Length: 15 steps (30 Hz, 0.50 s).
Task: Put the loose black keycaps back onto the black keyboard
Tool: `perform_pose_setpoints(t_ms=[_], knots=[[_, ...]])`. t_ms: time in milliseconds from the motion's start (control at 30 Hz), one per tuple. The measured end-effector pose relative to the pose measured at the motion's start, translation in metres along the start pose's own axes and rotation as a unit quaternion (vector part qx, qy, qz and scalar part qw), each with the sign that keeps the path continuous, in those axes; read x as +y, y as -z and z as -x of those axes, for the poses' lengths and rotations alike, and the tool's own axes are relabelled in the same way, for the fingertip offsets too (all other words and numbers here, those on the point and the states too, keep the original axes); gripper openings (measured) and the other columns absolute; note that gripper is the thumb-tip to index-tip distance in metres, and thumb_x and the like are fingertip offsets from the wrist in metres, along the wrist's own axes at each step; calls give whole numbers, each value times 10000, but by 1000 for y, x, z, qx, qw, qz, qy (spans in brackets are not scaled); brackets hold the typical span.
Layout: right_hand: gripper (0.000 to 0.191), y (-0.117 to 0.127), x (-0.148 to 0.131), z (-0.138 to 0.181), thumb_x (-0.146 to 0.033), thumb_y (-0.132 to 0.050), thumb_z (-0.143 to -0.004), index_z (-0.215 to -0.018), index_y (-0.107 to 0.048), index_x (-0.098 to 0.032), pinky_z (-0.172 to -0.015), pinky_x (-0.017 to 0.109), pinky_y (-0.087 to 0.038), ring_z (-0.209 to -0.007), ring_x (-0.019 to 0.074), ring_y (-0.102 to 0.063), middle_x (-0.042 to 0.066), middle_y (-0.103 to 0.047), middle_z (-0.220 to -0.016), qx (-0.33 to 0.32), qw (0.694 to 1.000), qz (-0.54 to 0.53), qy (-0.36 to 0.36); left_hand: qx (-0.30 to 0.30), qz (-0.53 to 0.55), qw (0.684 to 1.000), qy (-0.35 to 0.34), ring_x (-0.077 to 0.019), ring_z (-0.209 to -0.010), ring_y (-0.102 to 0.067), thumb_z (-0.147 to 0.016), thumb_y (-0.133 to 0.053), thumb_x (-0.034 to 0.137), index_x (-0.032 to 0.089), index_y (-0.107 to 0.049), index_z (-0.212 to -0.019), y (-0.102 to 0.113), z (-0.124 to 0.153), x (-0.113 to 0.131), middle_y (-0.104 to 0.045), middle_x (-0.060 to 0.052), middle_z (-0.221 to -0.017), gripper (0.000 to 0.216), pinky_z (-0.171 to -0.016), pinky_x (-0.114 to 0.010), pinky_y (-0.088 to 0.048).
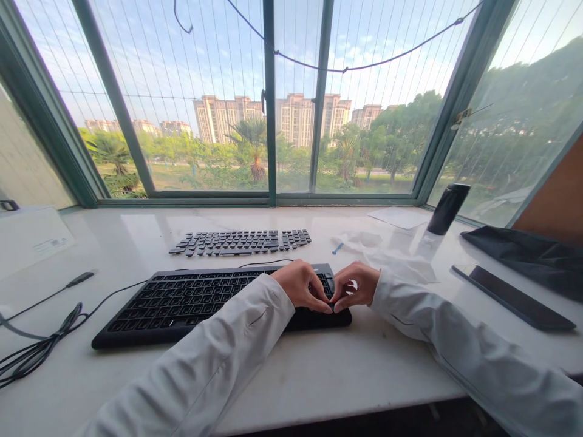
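A black keyboard (182, 300) lies on the white windowsill desk (319, 370) in front of me. My left hand (303, 285) and my right hand (357, 285) meet over its right end, fingers curled and fingertips pinched together on the keys there. What they pinch is too small to make out. Behind the keyboard lies a set of loose black keycaps (241, 241) laid out in keyboard rows. Both arms wear white sleeves.
Black cables (40, 346) trail off the left. A dark cylinder cup (447, 209) stands at the right back, with a paper sheet (398, 216), clear plastic wrap (387, 252) and a small blue thing (337, 247) nearby. A dark phone (512, 297) and black cloth (528, 258) lie right. A white box (30, 240) sits left.
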State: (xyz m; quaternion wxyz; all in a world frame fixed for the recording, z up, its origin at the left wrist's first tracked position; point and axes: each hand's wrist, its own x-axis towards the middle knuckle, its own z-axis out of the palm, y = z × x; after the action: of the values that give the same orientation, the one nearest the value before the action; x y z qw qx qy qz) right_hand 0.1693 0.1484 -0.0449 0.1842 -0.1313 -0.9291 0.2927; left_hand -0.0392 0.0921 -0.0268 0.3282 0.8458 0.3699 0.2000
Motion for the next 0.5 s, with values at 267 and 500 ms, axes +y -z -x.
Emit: perform_pose_setpoints(t_ms=[267, 500], knots=[[363, 0, 1, 0, -500, -724, -687, -712, -733, -139, -425, 199, -322, -459, 64, -411, 23, -611, -561, -4, 1000, 6, -2, -9, 3, 1000, -1, -89, -520, -559, -654, -733, 443, 150, -779, -782, 0, 1, -3, -673, -12, -564, 322, -485, -162, -378], [302, 0, -1, -1, -436, -755, -673, -680, -732, -135, -416, 197, -315, -456, 60, -396, 17, -597, -547, 3, 1000, -5, -3, -17, -1, 1000, 1, -87, -521, -560, -661, -733, 452, 154, -780, -814, 3, 1, 0, -676, -14, -571, 338, -490, -163, -374]])
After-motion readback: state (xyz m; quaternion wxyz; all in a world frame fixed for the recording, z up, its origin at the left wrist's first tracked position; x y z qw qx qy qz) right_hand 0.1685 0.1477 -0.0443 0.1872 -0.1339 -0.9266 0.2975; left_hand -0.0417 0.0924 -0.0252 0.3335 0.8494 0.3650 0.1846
